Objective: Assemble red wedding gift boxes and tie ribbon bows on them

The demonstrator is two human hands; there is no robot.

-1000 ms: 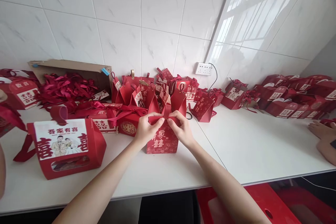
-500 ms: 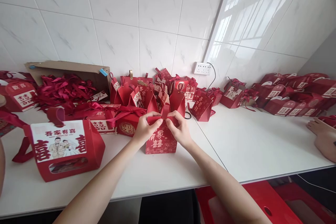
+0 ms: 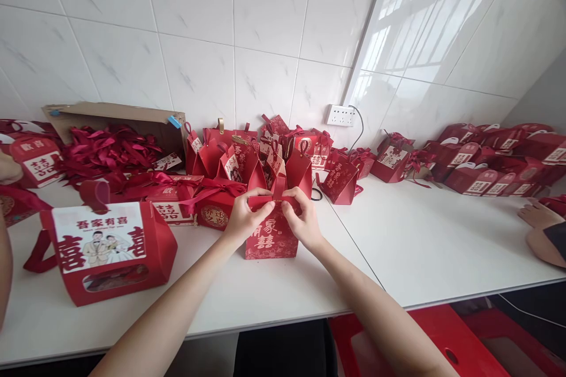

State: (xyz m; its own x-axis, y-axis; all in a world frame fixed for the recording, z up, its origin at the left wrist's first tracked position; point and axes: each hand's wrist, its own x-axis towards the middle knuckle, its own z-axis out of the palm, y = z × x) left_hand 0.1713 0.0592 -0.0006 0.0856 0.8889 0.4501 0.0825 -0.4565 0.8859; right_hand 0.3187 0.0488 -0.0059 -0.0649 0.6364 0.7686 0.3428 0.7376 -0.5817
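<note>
A red paper gift box (image 3: 270, 242) with white and gold lettering stands upright on the white table in front of me. My left hand (image 3: 248, 215) pinches its top edge on the left side, thumb in front and fingers behind. On the right side of the same edge, my right hand (image 3: 303, 218) pinches likewise. Between the two hands a red strap handle (image 3: 279, 187) sticks up from the box top. Just behind are several more red gift boxes (image 3: 298, 174) and a box tied with a red ribbon bow (image 3: 216, 212).
A large red gift box with a couple printed on it (image 3: 115, 247) stands at the left front. Behind it lies a heap of red ribbons (image 3: 112, 150) by a cardboard box (image 3: 119, 109). Other people's hands show at both edges, including a right-edge hand (image 3: 535, 214). A power strip (image 3: 340, 115) is at the wall.
My hands stay pinched on the box top, with barely any shift. At the left edge another person's hand has come further into view; the right-edge person's arm has shifted slightly.
</note>
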